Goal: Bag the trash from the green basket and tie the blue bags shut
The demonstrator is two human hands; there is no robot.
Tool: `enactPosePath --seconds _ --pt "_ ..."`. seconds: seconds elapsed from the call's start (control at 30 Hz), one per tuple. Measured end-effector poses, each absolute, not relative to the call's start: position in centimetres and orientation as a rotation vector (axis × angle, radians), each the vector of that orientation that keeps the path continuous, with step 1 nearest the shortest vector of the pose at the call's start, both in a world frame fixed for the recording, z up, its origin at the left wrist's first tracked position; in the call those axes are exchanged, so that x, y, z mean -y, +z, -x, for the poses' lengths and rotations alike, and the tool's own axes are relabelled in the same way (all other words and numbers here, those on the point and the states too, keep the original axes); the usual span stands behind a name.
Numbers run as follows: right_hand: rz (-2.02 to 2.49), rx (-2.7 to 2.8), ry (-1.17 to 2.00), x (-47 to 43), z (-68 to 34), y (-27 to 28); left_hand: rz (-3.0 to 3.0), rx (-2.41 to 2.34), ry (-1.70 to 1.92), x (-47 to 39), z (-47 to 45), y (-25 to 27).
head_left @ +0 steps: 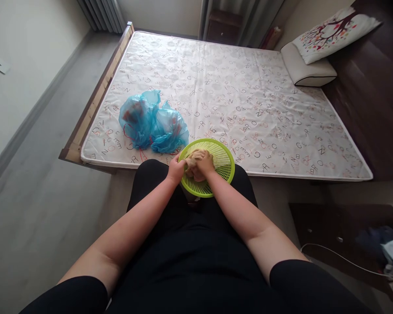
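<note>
A lime-green plastic mesh basket (232,163) rests over my lap, between my knees and the edge of the bed. My left hand (176,170) is closed on the basket's left rim, its thumb reaching inside. Down in the basket, my right hand (205,164) has its fingers curled over a beige, soft-looking crumpled bundle (193,171), perhaps cloth or plush; its kind is not clear. The bundle sits toward the basket's left side, partly covered by my right hand. Just beyond, two blue plastic bags (153,124) with reddish contents lie on the mattress.
A letter-printed mattress (249,104) on a wooden bed frame (94,100) spans the space ahead. A pillow (334,37) leans on a beige cushion (308,69) at the far right. A dark nightstand (327,231) with a white cable (343,259) stands at my right.
</note>
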State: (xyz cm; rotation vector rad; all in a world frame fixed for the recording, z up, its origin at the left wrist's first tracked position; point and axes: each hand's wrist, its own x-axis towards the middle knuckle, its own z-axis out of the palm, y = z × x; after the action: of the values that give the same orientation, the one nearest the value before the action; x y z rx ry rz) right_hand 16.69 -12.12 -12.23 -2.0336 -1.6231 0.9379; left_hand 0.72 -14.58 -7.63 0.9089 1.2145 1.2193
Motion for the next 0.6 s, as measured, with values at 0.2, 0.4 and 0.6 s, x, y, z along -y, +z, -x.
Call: enactPosePath --seconds 0.2,0.4,0.6 --pt "2.029 1.953 1.045 13.7 -15.3 -13.6 -0.836 -1.208 1.227 14.4 -0.9 -8.4" --pt "1.959 1.887 1.227 13.3 -16.0 -13.6 -0.828 -1.216 1.199 14.5 -0.9 -8.1" --pt "1.992 1.714 1.046 12.0 -16.6 -12.5 -0.89 -1.237 1.204 14.6 -0.8 -7.9"
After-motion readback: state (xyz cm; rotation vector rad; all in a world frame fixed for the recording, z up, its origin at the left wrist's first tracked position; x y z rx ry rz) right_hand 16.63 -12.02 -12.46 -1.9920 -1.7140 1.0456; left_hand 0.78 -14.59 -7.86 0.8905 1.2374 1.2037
